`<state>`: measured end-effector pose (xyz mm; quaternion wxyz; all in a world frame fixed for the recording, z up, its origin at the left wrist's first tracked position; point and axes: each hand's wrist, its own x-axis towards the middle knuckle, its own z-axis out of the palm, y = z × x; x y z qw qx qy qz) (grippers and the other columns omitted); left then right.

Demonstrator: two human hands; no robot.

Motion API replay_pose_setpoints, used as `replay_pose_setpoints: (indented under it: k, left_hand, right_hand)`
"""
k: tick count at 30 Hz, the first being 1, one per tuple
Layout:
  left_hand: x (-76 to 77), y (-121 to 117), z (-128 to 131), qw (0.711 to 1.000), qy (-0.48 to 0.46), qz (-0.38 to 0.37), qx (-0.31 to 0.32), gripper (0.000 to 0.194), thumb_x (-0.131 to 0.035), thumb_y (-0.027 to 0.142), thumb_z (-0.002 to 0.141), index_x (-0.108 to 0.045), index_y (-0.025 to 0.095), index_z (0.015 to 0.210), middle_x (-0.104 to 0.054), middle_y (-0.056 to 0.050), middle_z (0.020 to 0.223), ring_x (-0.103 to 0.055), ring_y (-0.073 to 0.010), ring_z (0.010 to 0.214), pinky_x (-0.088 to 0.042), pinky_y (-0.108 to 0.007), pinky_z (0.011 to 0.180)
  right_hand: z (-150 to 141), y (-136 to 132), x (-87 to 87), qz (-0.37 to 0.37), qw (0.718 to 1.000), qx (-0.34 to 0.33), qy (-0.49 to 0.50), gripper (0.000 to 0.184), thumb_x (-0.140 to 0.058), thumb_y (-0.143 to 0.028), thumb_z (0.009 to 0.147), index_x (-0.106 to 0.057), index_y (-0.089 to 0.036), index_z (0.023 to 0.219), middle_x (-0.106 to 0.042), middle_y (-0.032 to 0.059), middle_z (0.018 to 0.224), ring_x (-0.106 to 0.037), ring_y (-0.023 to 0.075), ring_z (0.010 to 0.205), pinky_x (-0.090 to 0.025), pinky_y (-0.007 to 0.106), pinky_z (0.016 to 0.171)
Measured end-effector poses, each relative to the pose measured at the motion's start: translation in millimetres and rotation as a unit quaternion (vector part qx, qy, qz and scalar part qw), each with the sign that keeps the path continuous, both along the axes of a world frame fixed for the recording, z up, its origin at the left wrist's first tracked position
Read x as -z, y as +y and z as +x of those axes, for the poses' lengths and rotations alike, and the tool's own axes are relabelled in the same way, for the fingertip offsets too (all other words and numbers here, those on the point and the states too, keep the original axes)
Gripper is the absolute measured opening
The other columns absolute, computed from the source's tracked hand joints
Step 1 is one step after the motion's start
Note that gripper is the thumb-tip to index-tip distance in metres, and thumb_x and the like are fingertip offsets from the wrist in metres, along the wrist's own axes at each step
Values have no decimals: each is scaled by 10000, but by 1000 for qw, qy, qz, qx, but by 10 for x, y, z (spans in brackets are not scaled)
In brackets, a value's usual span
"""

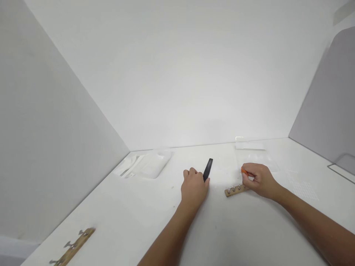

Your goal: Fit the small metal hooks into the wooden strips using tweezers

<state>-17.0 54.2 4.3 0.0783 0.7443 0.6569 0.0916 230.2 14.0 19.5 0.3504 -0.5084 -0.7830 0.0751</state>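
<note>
My left hand (193, 187) rests on the white tabletop, closed around a slim black bar-like tool (208, 169). The far end of the tool sticks out past my thumb and fingers; its kind does not show. My right hand (257, 179) pinches a small orange piece (244, 171) between thumb and fingers, and most of that piece is hidden. Just below my right fingers lies a short wooden strip (235, 190) with several small metal pegs standing in a row. The right hand covers its right end.
Another wooden strip (72, 249) with metal knobs lies at the near left, cut off by the frame. Clear plastic packaging (149, 164) sits at the back left, and a clear box (250, 146) at the back right. White walls (194, 74) enclose the table.
</note>
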Motion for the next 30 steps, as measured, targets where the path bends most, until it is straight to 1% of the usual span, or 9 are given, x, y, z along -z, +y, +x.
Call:
replay_pose_setpoints:
  k: [4, 8, 11, 13, 16, 19, 24, 27, 30]
  left_hand:
    - [68, 28, -24, 999, -33, 28, 10, 189, -639, 302, 951, -768, 163, 964, -671, -131, 1080, -507, -325, 1141, -514, -388, 888]
    - [216, 72, -47, 986, -102, 121, 45, 84, -658, 162, 881, -718, 174, 938, -684, -109, 935, -525, -314, 1011, -502, -412, 817]
    - [265, 79, -17, 977, -129, 154, 79, 111, -610, 91, 877, -659, 187, 849, -677, -86, 854, -535, -293, 920, -494, -414, 783]
    - [236, 62, 22, 970, -145, 165, 103, 113, -598, 104, 897, -630, 195, 839, -673, -73, 851, -543, -284, 906, -495, -413, 788]
    - [135, 4, 84, 947, -206, 198, 148, 89, -557, 131, 932, -592, 203, 893, -655, -59, 899, -571, -259, 905, -502, -397, 795]
    - [43, -79, 130, 928, -269, 187, 179, 83, -498, 157, 969, -558, 212, 952, -626, -39, 938, -609, -206, 848, -500, -333, 733]
    - [4, -195, 176, 927, -268, 138, 221, 77, -467, 244, 1003, -536, 222, 976, -613, 6, 866, -516, -133, 577, -416, -283, 565]
    - [16, -224, 201, 923, -268, 145, 234, 74, -479, 266, 998, -528, 217, 970, -623, 6, 840, -517, -132, 566, -420, -281, 563]
    - [18, -235, 221, 921, -271, 154, 232, 99, -508, 302, 1005, -554, 214, 1006, -666, -10, 867, -599, -159, 650, -455, -286, 592]
  right_hand:
    - [-11, 10, 17, -17, 999, 31, -7, 245, -460, -219, 798, -255, -219, 663, -259, -50, 610, -253, 118, 567, -200, 274, 528]
    - [-59, -8, 47, -14, 999, 33, -29, 254, -464, -227, 814, -265, -215, 656, -293, -53, 584, -273, 113, 544, -205, 270, 524]
    - [-117, -32, 59, 0, 999, 24, -40, 252, -459, -223, 831, -286, -212, 649, -333, -52, 571, -304, 110, 533, -222, 265, 527]
    - [-148, -39, 56, 12, 998, 28, -46, 254, -455, -223, 845, -298, -211, 646, -355, -50, 565, -320, 109, 526, -229, 262, 525]
    - [-168, -36, 41, 34, 996, 60, -48, 284, -446, -242, 880, -288, -211, 646, -359, -47, 557, -320, 108, 515, -229, 261, 518]
    - [-167, -27, 26, 48, 993, 89, -55, 302, -432, -259, 909, -279, -210, 654, -359, -46, 555, -318, 106, 508, -226, 261, 516]
    - [-178, -16, 18, 73, 987, 124, -75, 308, -436, -268, 932, -313, -208, 656, -395, -46, 543, -338, 106, 497, -214, 266, 513]
    - [-201, -16, 13, 95, 982, 141, -76, 311, -436, -260, 934, -338, -207, 643, -413, -43, 531, -340, 107, 486, -207, 272, 511]
    - [-220, -23, 5, 115, 978, 145, -92, 316, -446, -258, 932, -366, -206, 631, -426, -40, 522, -332, 108, 475, -195, 276, 507]
